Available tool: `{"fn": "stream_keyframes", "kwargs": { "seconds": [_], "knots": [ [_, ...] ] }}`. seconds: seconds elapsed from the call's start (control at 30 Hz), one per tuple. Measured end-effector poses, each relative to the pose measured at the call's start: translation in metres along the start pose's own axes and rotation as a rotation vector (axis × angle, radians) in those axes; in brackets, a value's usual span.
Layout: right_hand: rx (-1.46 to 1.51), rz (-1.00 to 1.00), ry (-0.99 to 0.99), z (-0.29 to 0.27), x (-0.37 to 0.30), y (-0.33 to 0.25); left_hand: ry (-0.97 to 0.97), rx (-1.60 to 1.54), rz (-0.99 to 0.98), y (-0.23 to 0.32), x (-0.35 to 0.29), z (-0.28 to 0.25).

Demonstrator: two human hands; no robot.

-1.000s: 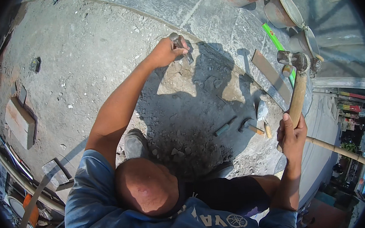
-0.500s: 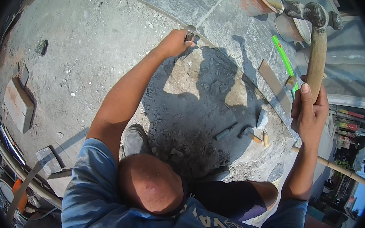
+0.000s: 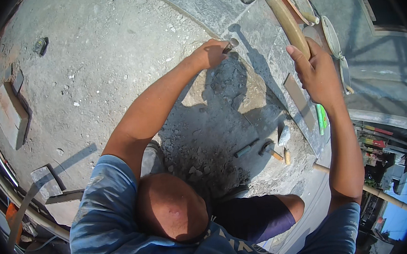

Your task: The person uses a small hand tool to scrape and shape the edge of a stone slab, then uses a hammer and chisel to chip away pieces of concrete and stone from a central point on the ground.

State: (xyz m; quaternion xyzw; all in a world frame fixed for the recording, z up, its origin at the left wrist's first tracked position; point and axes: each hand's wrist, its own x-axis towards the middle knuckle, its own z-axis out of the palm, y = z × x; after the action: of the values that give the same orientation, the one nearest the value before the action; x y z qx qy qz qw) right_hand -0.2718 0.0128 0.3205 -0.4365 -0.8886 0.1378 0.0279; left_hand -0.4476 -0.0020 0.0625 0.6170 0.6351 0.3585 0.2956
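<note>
My left hand (image 3: 212, 53) is closed around a metal chisel (image 3: 230, 45), its round struck end showing above the fist. The chisel's tip is hidden beneath the hand, by the edge of the grey floor tiles (image 3: 253, 30). My right hand (image 3: 316, 71) grips the lower part of the wooden handle of a hammer (image 3: 288, 20). The hammer is raised, with its dark metal head at the top edge of the view, partly cut off. Broken, dusty concrete (image 3: 229, 83) lies just below the chisel, in shadow.
A small hammer (image 3: 270, 151) and a dark-handled tool (image 3: 247, 148) lie on the rubble. Right of them are a brown strip (image 3: 299, 100) and a green level (image 3: 321, 118). At left are a tape measure (image 3: 40, 46) and a thick tile block (image 3: 11, 115). A bamboo pole (image 3: 388, 195) crosses lower right.
My right hand has swung the hammer up and leftward, away from the right side. My left hand with the chisel appears slightly farther right and lower as the view shifted.
</note>
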Motion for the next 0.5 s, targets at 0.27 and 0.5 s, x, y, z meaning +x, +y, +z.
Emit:
{"fn": "stream_keyframes", "kwargs": {
  "seconds": [0.27,0.5],
  "knots": [
    [0.879,-0.356,0.602,-0.006,0.014,-0.024,-0.009,-0.049,-0.070,-0.013,-0.003,-0.006],
    [0.050,0.024,-0.080,0.022,-0.007,0.041,0.017,-0.008,-0.015,-0.011,0.003,0.001]
  ]
}}
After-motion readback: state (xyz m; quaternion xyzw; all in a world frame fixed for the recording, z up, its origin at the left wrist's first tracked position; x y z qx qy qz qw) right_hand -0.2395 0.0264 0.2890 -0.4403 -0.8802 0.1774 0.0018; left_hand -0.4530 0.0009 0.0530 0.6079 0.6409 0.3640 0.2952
